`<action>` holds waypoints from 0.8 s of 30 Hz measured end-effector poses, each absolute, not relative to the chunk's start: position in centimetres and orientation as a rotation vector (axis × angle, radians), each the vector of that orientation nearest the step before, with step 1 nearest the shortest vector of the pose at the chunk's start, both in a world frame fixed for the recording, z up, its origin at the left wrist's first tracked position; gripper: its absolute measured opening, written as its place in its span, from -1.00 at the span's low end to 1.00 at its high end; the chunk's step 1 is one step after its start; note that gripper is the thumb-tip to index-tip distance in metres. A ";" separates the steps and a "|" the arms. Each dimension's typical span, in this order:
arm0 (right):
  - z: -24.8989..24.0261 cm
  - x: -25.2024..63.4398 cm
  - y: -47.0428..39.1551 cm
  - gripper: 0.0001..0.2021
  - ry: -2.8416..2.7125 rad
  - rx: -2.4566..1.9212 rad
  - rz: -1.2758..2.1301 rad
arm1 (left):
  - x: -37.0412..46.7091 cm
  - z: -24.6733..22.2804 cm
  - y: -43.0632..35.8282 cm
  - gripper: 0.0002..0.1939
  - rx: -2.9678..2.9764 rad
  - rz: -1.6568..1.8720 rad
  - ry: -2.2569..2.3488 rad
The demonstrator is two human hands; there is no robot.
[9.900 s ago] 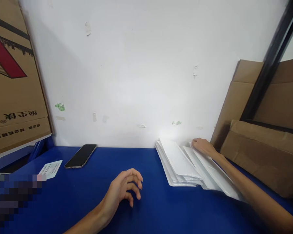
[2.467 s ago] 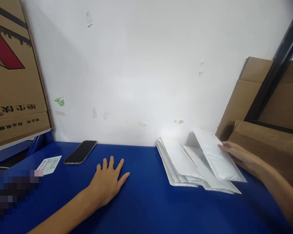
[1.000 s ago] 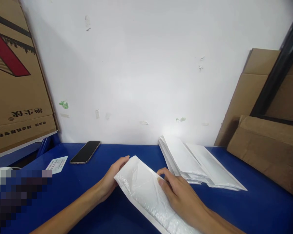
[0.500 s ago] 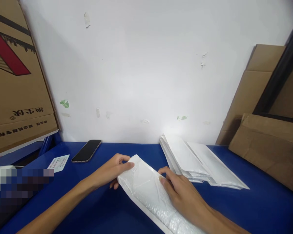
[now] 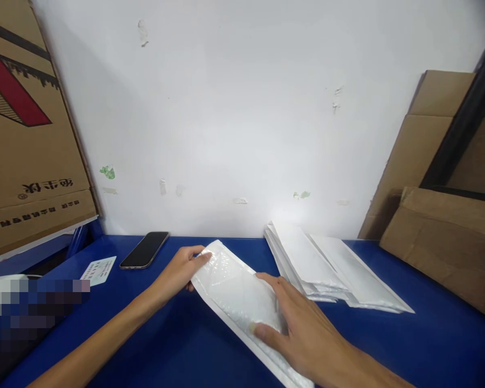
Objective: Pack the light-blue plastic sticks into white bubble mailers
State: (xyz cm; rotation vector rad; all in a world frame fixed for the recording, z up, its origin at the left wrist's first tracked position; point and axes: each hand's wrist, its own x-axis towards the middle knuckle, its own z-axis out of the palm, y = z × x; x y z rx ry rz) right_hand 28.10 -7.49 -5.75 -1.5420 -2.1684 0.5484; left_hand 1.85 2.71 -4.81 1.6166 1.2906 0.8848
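A long white bubble mailer (image 5: 236,293) slants across the middle of the view, its bubbles showing through the glossy face. My left hand (image 5: 188,265) pinches it by the upper left corner, thumb on top and the fingers mostly hidden behind. My right hand (image 5: 295,323) lies over the lower part of the mailer. Its thumb is spread out on the face and the forefinger stretches along the right edge; the other fingertips are hidden. Right of it, a stack of white mailers (image 5: 303,258) rests on the blue table, with more mailers (image 5: 359,275) beside it.
A dark-screened phone (image 5: 144,250) and a printed card (image 5: 99,270) lie on the blue table (image 5: 178,334) at left. A large printed carton (image 5: 32,134) stands far left. Brown cardboard (image 5: 444,248) leans at right, and a white wall (image 5: 226,108) closes off the back.
The mailer's top end has shifted slightly up and left with my left hand. My right hand has gone from pinching the mailer's edge to lying spread across its face.
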 end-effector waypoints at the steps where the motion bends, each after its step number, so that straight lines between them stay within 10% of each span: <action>1: -5.8 28.0 -7.6 -0.14 -2.195 -1.555 0.569 | 1.7 -4.8 2.9 -0.60 1.581 0.934 1.320; 5: -6.0 27.5 -8.1 0.11 -2.284 -1.681 0.681 | 1.0 -4.9 3.5 -0.66 1.494 1.036 1.376; 24: -1.0 27.9 -8.5 -0.54 -2.470 -1.521 0.281 | 0.4 -6.8 4.9 -0.73 1.498 0.842 1.448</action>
